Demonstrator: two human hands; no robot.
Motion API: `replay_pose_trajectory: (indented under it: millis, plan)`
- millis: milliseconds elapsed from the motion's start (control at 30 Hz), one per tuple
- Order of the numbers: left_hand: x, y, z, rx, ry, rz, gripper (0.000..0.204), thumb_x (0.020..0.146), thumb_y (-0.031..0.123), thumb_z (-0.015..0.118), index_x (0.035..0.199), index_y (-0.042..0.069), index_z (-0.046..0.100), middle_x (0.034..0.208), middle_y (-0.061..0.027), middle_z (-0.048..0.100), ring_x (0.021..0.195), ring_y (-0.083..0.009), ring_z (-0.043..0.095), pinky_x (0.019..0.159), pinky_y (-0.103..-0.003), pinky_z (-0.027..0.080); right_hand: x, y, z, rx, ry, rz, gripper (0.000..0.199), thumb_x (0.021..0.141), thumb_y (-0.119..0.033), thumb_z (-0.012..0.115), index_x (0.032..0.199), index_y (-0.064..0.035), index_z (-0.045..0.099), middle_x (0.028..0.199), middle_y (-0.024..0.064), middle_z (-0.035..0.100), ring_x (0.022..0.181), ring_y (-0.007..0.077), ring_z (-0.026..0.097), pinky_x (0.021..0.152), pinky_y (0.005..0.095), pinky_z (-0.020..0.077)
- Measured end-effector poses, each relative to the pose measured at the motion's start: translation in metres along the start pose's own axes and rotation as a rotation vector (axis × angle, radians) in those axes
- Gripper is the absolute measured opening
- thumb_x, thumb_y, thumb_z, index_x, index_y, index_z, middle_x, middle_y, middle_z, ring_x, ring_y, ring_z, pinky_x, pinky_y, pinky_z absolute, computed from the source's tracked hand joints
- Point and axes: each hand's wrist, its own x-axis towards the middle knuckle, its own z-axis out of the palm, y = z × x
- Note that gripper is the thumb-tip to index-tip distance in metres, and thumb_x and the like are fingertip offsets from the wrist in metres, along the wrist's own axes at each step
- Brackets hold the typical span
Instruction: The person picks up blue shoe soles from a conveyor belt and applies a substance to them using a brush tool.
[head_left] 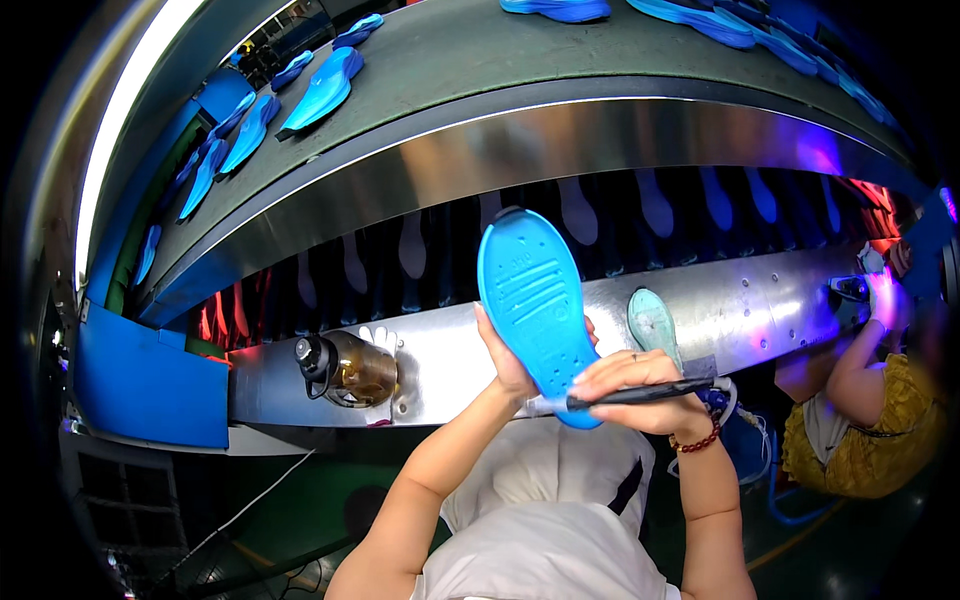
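Note:
A bright blue shoe sole (535,290) with raised bars and small marks on its face is held up in front of me, tilted. My left hand (508,355) grips its left edge, with fingertips showing at the right edge. My right hand (640,388) is closed around a black pen-like tool (655,393) lying across the sole's lower end. The tool's tip is near the sole's lower left edge; exact contact I cannot tell. A pale green sole (652,318) lies on the metal ledge, just beyond my right hand.
A brown bottle (350,370) stands on the metal ledge (440,375) to the left. Beyond it, a conveyor belt (440,60) carries several blue soles (325,90). Sole shapes (578,210) show in the dark gap below. At right sits a person in yellow (870,430).

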Motion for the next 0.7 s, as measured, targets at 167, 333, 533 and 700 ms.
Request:
replay_pose_trajectory:
  millis: [167, 333, 533, 700]
  plan:
    - [0.011, 0.009, 0.006, 0.024, 0.025, 0.150, 0.107, 0.060, 0.088, 0.012, 0.117, 0.002, 0.041, 0.092, -0.0215, 0.057, 0.081, -0.0305, 0.058, 0.072, -0.042, 0.049, -0.002, 0.006, -0.002, -0.299, 0.205, 0.003, 0.024, 0.062, -0.002, 0.071, 0.085, -0.0046, 0.067, 0.087, 0.0060, 0.066, 0.087, 0.0204, 0.056, 0.076, 0.0305, 0.0446]
    - [0.011, 0.023, 0.010, 0.024, -0.038, 0.232, 0.107, 0.060, 0.088, 0.012, 0.115, 0.001, 0.042, 0.092, -0.0226, 0.056, 0.080, -0.0309, 0.058, 0.071, -0.043, 0.049, -0.010, -0.001, -0.007, -0.081, 0.007, -0.011, 0.023, 0.062, -0.009, 0.074, 0.084, -0.0056, 0.068, 0.088, 0.0043, 0.067, 0.087, 0.0190, 0.055, 0.081, 0.0296, 0.0400]
    - [0.009, 0.033, 0.018, 0.017, 0.009, 0.254, 0.106, 0.061, 0.087, 0.010, 0.113, 0.001, 0.043, 0.090, -0.0212, 0.057, 0.077, -0.0307, 0.059, 0.068, -0.042, 0.049, -0.014, -0.006, -0.006, -0.134, -0.062, 0.032, 0.023, 0.065, 0.000, 0.070, 0.088, -0.0032, 0.067, 0.088, 0.0069, 0.066, 0.081, 0.0191, 0.058, 0.074, 0.0285, 0.0458]
    - [0.011, 0.039, 0.021, 0.081, 0.192, 0.251, 0.103, 0.065, 0.084, 0.007, 0.114, 0.001, 0.043, 0.091, -0.0212, 0.057, 0.078, -0.0310, 0.058, 0.069, -0.042, 0.049, -0.014, 0.013, -0.006, -0.151, 0.251, 0.088, 0.022, 0.065, 0.003, 0.068, 0.087, -0.0005, 0.066, 0.087, 0.0098, 0.065, 0.082, 0.0206, 0.059, 0.074, 0.0299, 0.0460]
